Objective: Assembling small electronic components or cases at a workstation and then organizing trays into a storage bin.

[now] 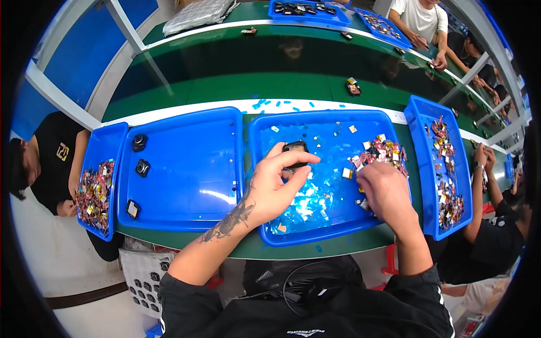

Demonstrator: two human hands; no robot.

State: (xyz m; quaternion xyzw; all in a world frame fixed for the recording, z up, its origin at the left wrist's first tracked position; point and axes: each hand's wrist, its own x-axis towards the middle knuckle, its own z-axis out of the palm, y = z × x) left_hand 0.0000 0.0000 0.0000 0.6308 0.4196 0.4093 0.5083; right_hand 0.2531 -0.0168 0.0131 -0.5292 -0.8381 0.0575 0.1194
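Observation:
My left hand [276,179] is over the middle blue tray [324,116], thumb and fingers closed around a small black device housing [294,147]. To its right, my right hand [389,188] reaches down at a heap of small battery-and-circuit parts [385,149]. Its fingers are bent together, and whatever lies between them is hidden. A loose pale battery-like piece [347,173] rests just left of those fingers. Shiny blue film scraps [307,205] cover much of the tray bottom near my left hand.
A left blue tray [180,222] holds several black devices [143,167]. Narrow trays with more parts [97,194] stand at both ends. Beyond a white ledge strewn with blue scraps, a green conveyor belt [253,79] carries parts. Other people work around the line.

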